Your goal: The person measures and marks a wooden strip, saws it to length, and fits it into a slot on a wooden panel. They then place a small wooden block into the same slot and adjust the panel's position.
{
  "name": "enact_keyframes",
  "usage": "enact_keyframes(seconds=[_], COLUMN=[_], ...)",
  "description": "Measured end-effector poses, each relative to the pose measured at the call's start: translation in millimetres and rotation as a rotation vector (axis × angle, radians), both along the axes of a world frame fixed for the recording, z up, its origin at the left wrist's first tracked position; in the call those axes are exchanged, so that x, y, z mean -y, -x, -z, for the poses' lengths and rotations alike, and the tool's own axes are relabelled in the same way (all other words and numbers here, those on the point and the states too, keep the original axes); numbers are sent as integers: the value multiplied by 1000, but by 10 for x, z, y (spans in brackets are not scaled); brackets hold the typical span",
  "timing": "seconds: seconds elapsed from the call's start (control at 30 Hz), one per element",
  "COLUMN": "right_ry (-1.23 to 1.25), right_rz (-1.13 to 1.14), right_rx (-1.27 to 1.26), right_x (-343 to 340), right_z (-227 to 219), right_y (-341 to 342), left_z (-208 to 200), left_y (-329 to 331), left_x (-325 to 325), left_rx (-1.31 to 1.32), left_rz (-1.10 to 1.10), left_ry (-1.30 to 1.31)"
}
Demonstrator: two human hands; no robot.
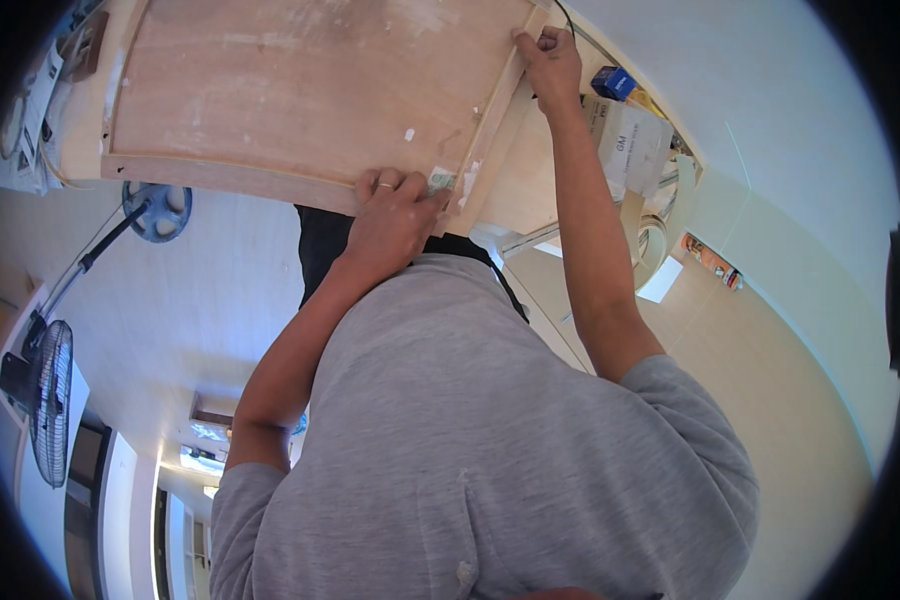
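Since narrow wooden strips border the panel (pixel 290 100), steady, even pressure seems to matter most: the left hand (pixel 395 215) would do well to bear down squarely on the near strip (pixel 230 173), close to the corner, without twisting it. The paper scrap (pixel 440 180) there could crease under a dragged finger, so lifting looks safer than sliding. Farther right, the right hand (pixel 553 70) would best work lightly, from the fingertips, and avoid pushing the right strip (pixel 490 120) askew.

As for position, the panel lies on the worktop (pixel 518 150), mostly ahead of the left hand and to its left. That hand is partly curled, fingers bent over the near strip and one stretched toward the corner; whether it grips or only rests, I cannot tell. The right strip slants away between both hands. By its farther stretch, the right hand is at the outer side, most fingers folded in and the fingertips near the wood; whether they pinch anything small cannot be told. Right of this hand sit a blue box (pixel 613 83) and a carton (pixel 635 150).
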State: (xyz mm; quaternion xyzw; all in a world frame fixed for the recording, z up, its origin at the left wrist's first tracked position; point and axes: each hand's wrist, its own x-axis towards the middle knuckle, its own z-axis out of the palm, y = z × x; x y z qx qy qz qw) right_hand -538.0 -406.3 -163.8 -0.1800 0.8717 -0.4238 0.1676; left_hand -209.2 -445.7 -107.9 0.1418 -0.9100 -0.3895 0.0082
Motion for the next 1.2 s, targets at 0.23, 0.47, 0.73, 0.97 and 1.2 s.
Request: enact_keyframes(seconds=[0.23,0.47,0.73,0.97,1.2], right_ry=[-64,-137,-201,27,75], right_rz=[39,-27,-23,-30,-24], right_rx=[-24,-91,-221,254,428], right_x=[-74,-120,-106,-373,-450], right_z=[-36,-40,81,-197,-199], right_y=[-169,-196,-189,-406,-608], left_z=[35,34,32,32,40], left_y=[2,7,26,25,18], left_x=[-21,-21,-38,-33,-30], left_rx=[-34,-23,-31,-18,-4], left_rz=[-20,2,-34,-32,-34], left_ry=[25,35,20,7,-19])
